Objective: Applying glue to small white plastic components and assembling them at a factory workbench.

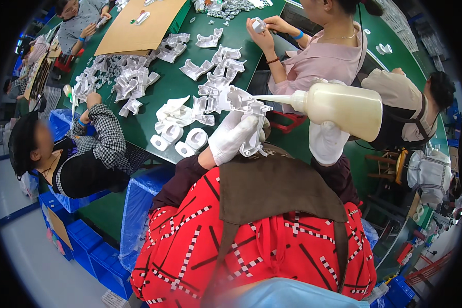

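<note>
My left hand (232, 137), in a white glove, grips a white plastic housing part (252, 134) with ribs and openings, held up off the table edge. In my gloved right hand (327, 141) is a squeeze bottle (346, 109) of cream-coloured liquid, lying on its side in the air. Its long thin nozzle (273, 97) points left and its tip reaches the upper end of the housing part; whether it touches cannot be made out. Just left of my left hand, two white rounded parts (194, 141) and a crumpled white cloth (174, 112) lie on the table.
The green table (154, 69) carries several loose white housing parts (133, 79) and a cardboard sheet (138, 25). Co-workers sit close by: one in a pink top (323, 56) across, one in a checked sleeve (108, 136) at left. Blue bins (95, 251) stand at lower left.
</note>
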The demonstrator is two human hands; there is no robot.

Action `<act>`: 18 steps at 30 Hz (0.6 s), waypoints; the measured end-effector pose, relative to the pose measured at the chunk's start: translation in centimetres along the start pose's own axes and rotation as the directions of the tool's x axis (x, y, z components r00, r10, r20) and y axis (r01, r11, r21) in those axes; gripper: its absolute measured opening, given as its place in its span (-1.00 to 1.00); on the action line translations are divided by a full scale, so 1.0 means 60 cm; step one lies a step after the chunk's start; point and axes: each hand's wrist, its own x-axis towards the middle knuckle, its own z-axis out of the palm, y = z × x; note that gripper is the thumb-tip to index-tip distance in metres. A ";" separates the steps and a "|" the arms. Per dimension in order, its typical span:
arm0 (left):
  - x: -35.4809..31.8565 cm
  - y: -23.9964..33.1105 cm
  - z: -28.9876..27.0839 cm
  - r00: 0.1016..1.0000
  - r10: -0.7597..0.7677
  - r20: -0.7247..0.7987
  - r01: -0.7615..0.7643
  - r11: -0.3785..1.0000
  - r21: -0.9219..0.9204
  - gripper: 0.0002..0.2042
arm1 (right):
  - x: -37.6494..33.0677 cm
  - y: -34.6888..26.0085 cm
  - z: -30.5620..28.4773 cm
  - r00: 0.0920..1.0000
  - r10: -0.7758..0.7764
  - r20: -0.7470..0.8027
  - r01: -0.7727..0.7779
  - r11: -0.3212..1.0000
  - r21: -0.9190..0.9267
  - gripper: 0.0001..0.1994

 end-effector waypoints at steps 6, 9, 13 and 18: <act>0.004 -0.012 -0.005 0.999 -0.003 -0.052 0.003 1.000 0.002 -0.65 | -0.009 0.012 -0.012 0.994 0.025 0.106 -0.017 0.997 -0.076 -0.39; 0.008 -0.013 -0.010 0.997 -0.015 -0.070 0.016 1.000 0.020 -0.68 | -0.009 0.016 -0.011 0.988 -0.006 0.152 0.011 1.000 -0.029 -0.39; 0.008 -0.011 -0.011 0.997 -0.007 -0.077 0.006 1.000 -0.007 -0.67 | -0.001 0.005 -0.007 0.997 -0.074 0.019 0.074 0.997 0.017 -0.43; 0.007 -0.008 -0.004 0.998 0.009 -0.057 -0.010 1.000 -0.012 -0.65 | 0.007 0.006 -0.003 0.996 -0.046 0.074 0.046 0.999 -0.001 -0.49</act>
